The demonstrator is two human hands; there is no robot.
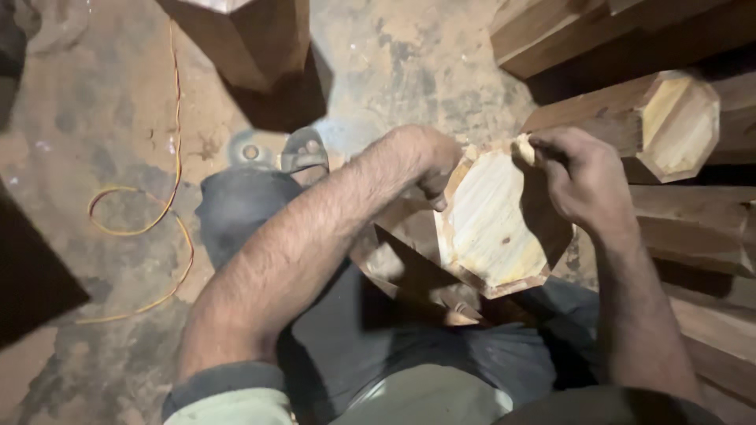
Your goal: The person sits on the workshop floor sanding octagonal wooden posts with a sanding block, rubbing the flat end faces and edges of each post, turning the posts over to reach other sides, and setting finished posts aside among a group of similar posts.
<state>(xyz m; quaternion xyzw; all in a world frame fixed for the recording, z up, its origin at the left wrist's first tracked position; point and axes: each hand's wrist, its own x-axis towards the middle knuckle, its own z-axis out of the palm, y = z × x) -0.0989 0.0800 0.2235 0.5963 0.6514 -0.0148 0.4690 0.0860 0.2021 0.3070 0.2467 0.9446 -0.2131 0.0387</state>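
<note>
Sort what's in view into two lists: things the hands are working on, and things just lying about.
In hand:
- octagonal wooden post, its pale end face up, resting on the lap
- left hand, gripping the post's upper left edge
- right hand, pinching a small pale piece at its top edge

Lying about:
- other octagonal posts stacked at right
- dark wooden block
- orange cord on the floor

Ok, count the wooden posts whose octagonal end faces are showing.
2. One octagonal post rests on the person's lap, with the left hand and right hand at its end. Another post lies at right; the stack may hide more.
</note>
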